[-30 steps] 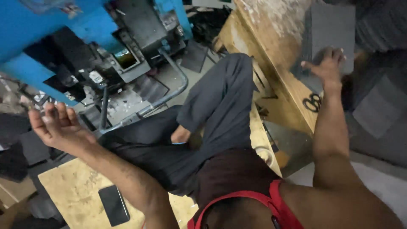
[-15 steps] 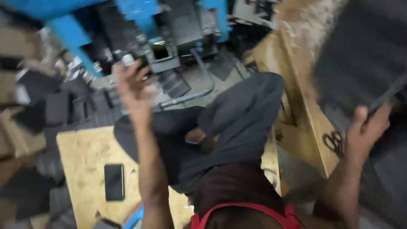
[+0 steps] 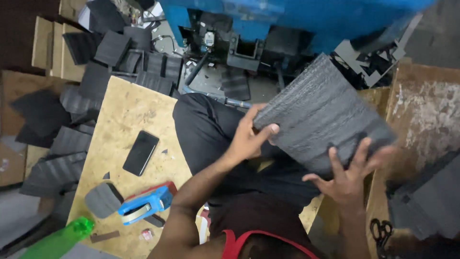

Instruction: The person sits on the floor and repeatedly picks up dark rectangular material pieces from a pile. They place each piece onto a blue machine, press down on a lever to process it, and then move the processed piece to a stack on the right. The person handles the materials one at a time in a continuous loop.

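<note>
Dark grey ribbed foam sheets, gathered as a thick stack (image 3: pixel 322 128), now sit at centre right of the frame above the seated person's lap, where half a second earlier the two arms were spread wide apart. The left hand (image 3: pixel 250 139) has come in from the machine side and clamps the stack's near left edge, thumb on top and fingers beneath; the right hand (image 3: pixel 349 177) supports the lower right edge with fingers splayed against the underside, bearing rather than pinching it. Bringing both hands onto one bundle suggests it is being squared or carried as a unit. Room is tight: the blue machine (image 3: pixel 297 19) fills the upper centre directly beyond the stack, a wooden board (image 3: pixel 426 105) closes the right side, and a plywood table (image 3: pixel 129 124) lies at left, carrying a black phone (image 3: pixel 140 153), a blue tape dispenser (image 3: pixel 143 205) and a green bottle (image 3: pixel 57 240). Loose foam offcuts (image 3: pixel 115 52) crowd the upper left. Scissors (image 3: pixel 381 232) lie at lower right.
</note>
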